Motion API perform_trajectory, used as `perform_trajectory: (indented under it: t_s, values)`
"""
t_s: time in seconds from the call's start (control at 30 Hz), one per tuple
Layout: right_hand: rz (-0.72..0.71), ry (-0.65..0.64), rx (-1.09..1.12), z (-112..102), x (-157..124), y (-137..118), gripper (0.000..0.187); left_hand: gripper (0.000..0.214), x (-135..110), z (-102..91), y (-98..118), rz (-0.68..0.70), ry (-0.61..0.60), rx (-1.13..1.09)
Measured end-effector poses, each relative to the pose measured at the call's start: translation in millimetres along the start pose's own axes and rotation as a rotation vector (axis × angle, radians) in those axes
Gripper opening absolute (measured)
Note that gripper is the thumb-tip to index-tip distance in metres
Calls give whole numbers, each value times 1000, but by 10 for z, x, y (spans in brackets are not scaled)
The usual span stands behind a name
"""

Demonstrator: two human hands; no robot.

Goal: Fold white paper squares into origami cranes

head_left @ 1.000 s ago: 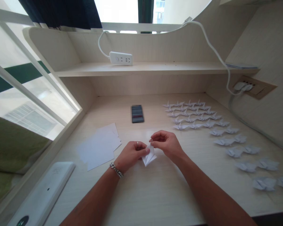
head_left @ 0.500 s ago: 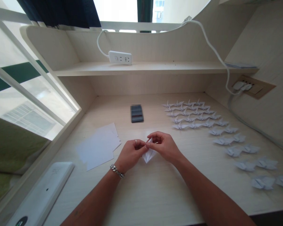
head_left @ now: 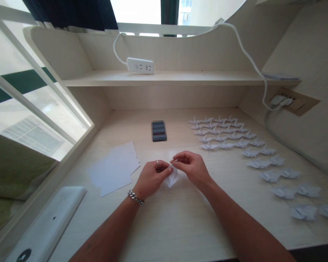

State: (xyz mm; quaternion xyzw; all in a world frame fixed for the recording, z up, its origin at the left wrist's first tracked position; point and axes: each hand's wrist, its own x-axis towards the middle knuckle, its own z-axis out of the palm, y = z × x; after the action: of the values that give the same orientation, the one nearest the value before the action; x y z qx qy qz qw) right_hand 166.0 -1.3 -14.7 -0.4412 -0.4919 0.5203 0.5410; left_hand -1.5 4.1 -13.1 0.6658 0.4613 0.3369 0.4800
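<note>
The left hand [head_left: 152,177] and the right hand [head_left: 192,166] meet in the middle of a pale wooden desk [head_left: 180,225] with fine lines in its grain. Between them is a small folded paper shape [head_left: 171,178], white and thin, with a sharp point that aims down at the desk. The left hand's thumb and fingers pinch its left side, and the right hand's fingertips pinch a thin tip at its top. The left hand has a ring on one finger and a shiny chain bracelet [head_left: 135,198] on the wrist. Just to the left lies a loose stack of flat white paper sheets [head_left: 113,171] with straight edges and square corners. To the right, many little paper cranes [head_left: 235,140] with pointy wings sit in rows that run toward the desk's right edge. A small dark blurred block [head_left: 159,131] lies farther back, well apart from the hands. A smooth white flat device [head_left: 47,225] lies at the near left corner. On the shelf [head_left: 180,77] above sits a white power strip [head_left: 140,66] with a round cord. The desk in front of the hands, near the front edge, is bare wood.
</note>
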Motion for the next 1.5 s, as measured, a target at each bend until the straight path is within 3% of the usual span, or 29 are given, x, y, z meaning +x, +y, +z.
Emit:
perform_trajectory:
  t_s: [0.5,0.8,1.07,1.27,1.5]
  values:
    - [-9,106,25,15,9,-40,31,23,0,-8,26,-42,-11,-17]
    - [-35,57,-19,-10,34,38,29,26,11,8,10,-49,-7,-14]
    - [129,-114,-33,49,11,68,29,31,34,6,40,-65,221,-123]
    - [97,3,-2,52,16,63,25,41,29,12,43,-95,136,-394]
    - [85,-43,-18,47,21,86,25,42,23,23,42,-67,167,-283]
